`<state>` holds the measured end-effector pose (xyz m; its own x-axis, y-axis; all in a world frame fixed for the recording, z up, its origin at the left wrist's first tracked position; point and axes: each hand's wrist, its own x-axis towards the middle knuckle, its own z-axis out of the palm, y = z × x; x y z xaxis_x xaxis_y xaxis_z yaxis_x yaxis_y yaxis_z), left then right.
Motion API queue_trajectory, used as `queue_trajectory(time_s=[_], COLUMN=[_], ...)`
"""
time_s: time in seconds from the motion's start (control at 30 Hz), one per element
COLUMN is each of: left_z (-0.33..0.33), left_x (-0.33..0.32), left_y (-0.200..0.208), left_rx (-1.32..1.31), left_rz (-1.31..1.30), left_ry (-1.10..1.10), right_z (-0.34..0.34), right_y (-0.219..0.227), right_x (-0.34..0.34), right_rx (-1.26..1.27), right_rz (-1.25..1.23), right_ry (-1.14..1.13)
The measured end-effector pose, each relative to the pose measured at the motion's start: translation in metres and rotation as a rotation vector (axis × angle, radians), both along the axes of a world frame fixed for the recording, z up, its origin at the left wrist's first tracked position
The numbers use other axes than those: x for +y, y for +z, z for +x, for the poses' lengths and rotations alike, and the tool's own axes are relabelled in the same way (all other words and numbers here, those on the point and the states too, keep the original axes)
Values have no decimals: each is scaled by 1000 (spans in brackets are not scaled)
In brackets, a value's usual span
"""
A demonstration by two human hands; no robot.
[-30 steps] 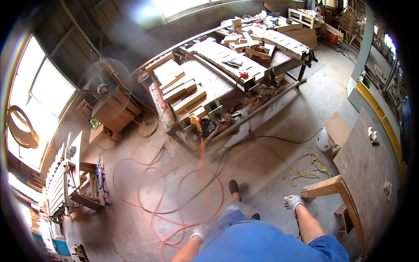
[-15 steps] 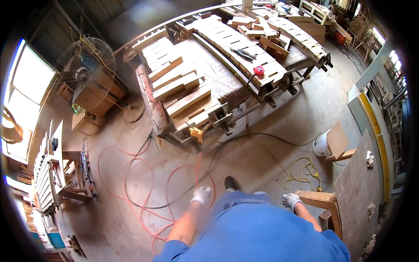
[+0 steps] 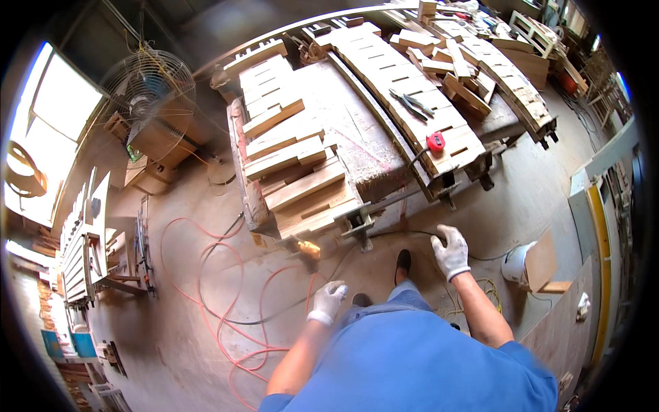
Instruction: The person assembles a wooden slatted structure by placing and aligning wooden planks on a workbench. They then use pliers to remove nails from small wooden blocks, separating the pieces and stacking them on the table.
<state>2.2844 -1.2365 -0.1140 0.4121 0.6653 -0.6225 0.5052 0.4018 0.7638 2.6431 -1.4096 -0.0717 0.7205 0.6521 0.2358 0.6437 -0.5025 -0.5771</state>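
My left hand [image 3: 328, 301], in a white work glove, hangs over the floor beside my body with its fingers curled in; nothing shows in it. My right hand [image 3: 450, 253], gloved the same way, reaches forward with thumb and fingers apart, holding nothing. Ahead of both hands is a workbench [image 3: 322, 103] bearing rows of light wooden blocks [image 3: 312, 189] set in metal clamps [image 3: 358, 223]. A red tape measure [image 3: 435, 142] and pliers [image 3: 412, 104] lie on the middle row. A yellow-orange thing [image 3: 309, 249] hangs at the bench's near corner. Neither hand touches the bench.
Red hose [image 3: 218, 323] and black cable loop across the floor at left. A yellow cord [image 3: 493, 295] lies by my right forearm. A white bucket [image 3: 513, 264] with a board stands at right, near a large panel [image 3: 570, 302]. A big fan [image 3: 147, 93] is at far left.
My right hand has swung forward and left, away from the wooden frame at right, and its fingers have spread. My left hand has shifted slightly right. The bench appears nearer; one foot has stepped forward.
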Motion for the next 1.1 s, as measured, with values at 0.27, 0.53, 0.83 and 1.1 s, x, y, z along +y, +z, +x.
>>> queue_trajectory(time_s=[0.27,0.53,0.83,1.1], left_z=[100,169,200,232], left_x=[11,104,251,319], left_y=[74,170,176,141], left_rx=[39,230,519,717], left_rz=[531,1110,1293,1213], left_ry=[-68,-127,-254,-340], right_z=[113,123,117,108], right_y=[12,23,18,44], right_x=[100,99,106,113], right_rx=[-401,-311,-335,-321], right_rz=[-132,-217,-297,-329], right_ry=[241,291,219,158])
